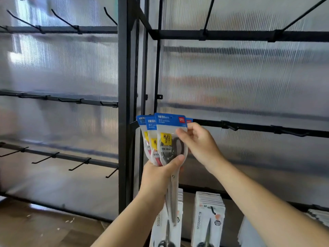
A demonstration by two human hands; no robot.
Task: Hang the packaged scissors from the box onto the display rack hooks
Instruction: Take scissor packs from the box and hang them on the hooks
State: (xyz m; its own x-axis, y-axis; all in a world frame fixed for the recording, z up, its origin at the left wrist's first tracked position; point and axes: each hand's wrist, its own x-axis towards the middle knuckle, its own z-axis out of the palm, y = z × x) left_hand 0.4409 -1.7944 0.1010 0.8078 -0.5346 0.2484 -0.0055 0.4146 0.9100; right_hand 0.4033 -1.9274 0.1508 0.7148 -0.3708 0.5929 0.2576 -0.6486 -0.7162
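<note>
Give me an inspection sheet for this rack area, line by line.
Surface: brown floor at lower left.
Job's things: blue-topped scissor packs fanned out in hand; empty hook on the bar to their right.
Clutter: pale scraps on the floor.
Hands: left hand grips the fan's lower part; right hand pinches the front pack's right edge.
Cables: nothing seen.
Surroundings: black display rack, translucent ribbed panels behind it, white scissor packs in rows on low hooks.
</note>
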